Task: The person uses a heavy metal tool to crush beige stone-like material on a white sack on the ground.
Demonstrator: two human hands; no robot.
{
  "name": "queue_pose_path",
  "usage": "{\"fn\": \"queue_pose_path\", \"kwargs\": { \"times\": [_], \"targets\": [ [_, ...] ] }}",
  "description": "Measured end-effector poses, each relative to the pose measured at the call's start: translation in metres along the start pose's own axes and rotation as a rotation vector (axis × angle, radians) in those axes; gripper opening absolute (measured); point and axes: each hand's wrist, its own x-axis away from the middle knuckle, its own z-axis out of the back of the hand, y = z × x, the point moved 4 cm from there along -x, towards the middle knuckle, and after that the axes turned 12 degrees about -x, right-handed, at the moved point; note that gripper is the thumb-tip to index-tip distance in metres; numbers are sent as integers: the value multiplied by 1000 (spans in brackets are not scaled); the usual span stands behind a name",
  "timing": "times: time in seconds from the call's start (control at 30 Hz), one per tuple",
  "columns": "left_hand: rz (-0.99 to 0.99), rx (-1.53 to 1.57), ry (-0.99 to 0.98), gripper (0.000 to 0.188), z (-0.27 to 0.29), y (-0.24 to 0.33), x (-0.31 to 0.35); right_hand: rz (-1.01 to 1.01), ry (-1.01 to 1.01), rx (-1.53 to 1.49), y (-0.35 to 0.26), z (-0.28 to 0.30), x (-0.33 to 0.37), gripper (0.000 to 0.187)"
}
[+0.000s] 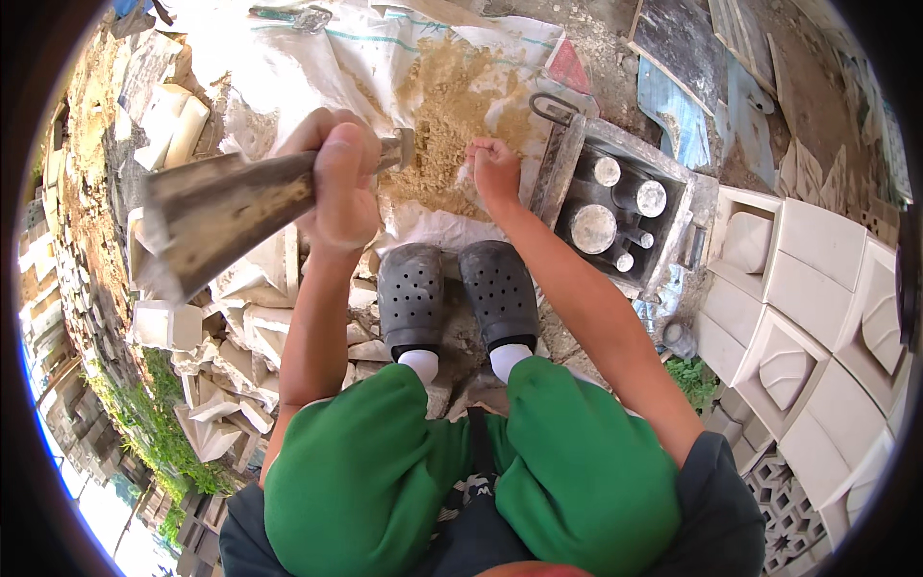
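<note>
My left hand (336,173) is wrapped round a worn, dusty bar-like tool (231,216), held up in the air. The tool flares to a broad end at the left; its narrower end sticks out past my fist. I cannot tell whether it is wood or metal. My right hand (495,175) is closed, fingers curled, at the edge of the brown sand (452,115); whatever it may hold is hidden. The sand is spread over a white woven sack (370,58). Right of that hand stands a dusty metal mould box (663,255) with several round cylinders (593,229) inside.
A wire loop handle (553,108) rises from the box. A trowel (298,17) lies on the sack's far edge. Broken pale pieces (240,356) heap at left. Pale moulded blocks (817,240) are stacked at right, near patterned blocks (784,500). Boards (678,48) lie far right.
</note>
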Motion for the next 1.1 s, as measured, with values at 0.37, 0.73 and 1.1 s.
{"fn": "queue_pose_path", "kwargs": {
  "times": [0.37,0.73,1.1],
  "targets": [
    [173,-558,-133,28,16,-72,-15,938,-509,227,-217,-85,88,35],
    [-26,-1447,-294,80,65,-148,59,420,-193,-376,-165,-113,54,22],
    [-53,-1507,-364,58,72,-175,96,420,-743,-415,-299,-113,118,36]
  ]
}}
